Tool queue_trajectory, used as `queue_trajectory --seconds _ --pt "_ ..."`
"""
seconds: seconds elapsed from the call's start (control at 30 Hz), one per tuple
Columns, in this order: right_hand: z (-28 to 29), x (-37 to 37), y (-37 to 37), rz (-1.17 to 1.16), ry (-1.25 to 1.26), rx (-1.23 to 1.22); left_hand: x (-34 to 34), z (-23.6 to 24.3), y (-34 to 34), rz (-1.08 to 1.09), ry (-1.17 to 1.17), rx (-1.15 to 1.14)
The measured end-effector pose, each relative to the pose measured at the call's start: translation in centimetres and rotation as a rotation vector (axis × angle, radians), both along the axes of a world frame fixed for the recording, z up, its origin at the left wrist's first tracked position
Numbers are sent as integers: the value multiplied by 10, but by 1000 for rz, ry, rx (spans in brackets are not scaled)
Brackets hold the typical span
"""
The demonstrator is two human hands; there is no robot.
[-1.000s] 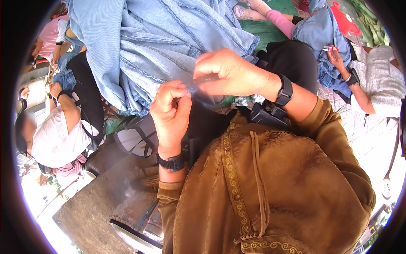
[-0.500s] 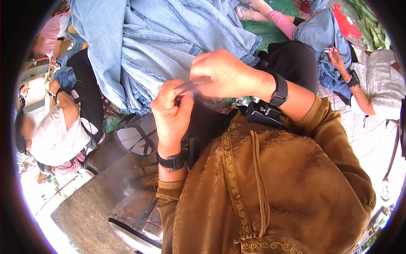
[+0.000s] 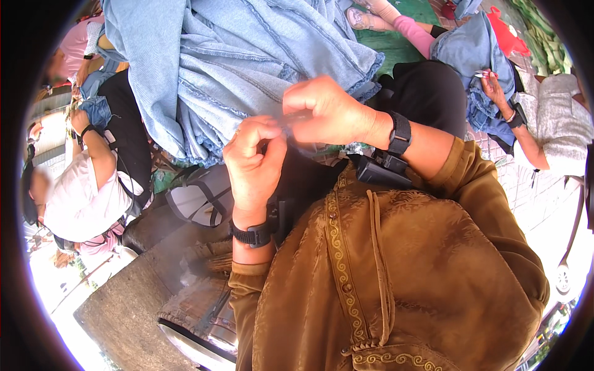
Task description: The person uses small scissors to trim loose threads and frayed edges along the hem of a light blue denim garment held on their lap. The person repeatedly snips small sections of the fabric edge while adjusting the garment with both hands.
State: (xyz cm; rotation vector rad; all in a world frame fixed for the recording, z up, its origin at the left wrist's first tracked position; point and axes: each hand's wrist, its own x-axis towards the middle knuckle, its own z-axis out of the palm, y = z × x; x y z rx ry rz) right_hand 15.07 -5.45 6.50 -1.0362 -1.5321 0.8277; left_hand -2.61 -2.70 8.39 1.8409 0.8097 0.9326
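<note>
My right hand [image 3: 328, 111] is closed round a small pair of thread snips [image 3: 293, 117], whose metal blades are blurred and point left. Close beside the blade tips, my left hand [image 3: 252, 157] is closed with thumb and forefinger pinched; whatever it may hold is too small or hidden to make out. Both hands are held in front of my chest, just above the near edge of a big heap of light blue denim [image 3: 247, 59] with frayed seams. A black strap circles each wrist.
At the left sits a person in a white top [image 3: 86, 198] with denim in the hands. At the right, another person's hand [image 3: 493, 89] holds small snips over denim [image 3: 473, 52]. A white, black-strapped item [image 3: 197, 204] lies left of my lap, near a stone slab [image 3: 127, 303].
My right hand has shifted slightly, and the snips' blades, spread and plainly visible before, now show shorter and blurred near the left fingertips. The left hand has hardly moved.
</note>
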Motion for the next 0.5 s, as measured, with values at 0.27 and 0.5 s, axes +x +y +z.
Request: queue_trajectory --seconds 0.27,0.5 --pt "12 10 -5 45 364 -261 0 0 -2 12 -23 -133" --pt "11 11 -4 14 6 -75 3 1 0 -7 40 -29"
